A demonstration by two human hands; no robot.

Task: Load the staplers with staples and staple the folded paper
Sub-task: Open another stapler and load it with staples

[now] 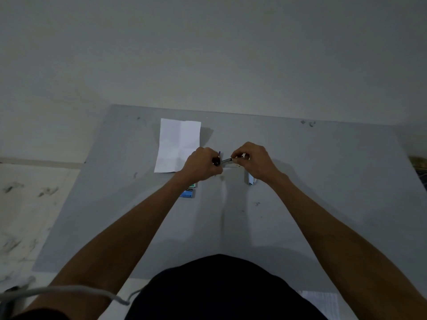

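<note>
head view: everything below is seen from above, looking down on a grey table set against a pale wall.
folded paper: a white sheet with visible fold creases lies flat on the table near its far edge. It is used as the landmark for every place below.
stapler: a small one, dark at one end and bright metal at the other, is held between the two hands just right of the paper's near right corner. Whether it touches the table cannot be told.
left hand: the fingers are curled round the dark end of the stapler, and the paper's near right corner is covered by the hand.
right hand: the metal end of the stapler is pinched by the fingertips, right of the paper. Whether staples are held there as well cannot be told.
staple boxes: a green box and a blue one are placed nearer the person than the paper, below its right corner, partly hidden by the left wrist.
white object: a small item is seen right of the paper, partly covered by the right wrist; its kind cannot be told.
cable: a grey cord is laid across the left forearm, far nearer the person than the paper.
</note>
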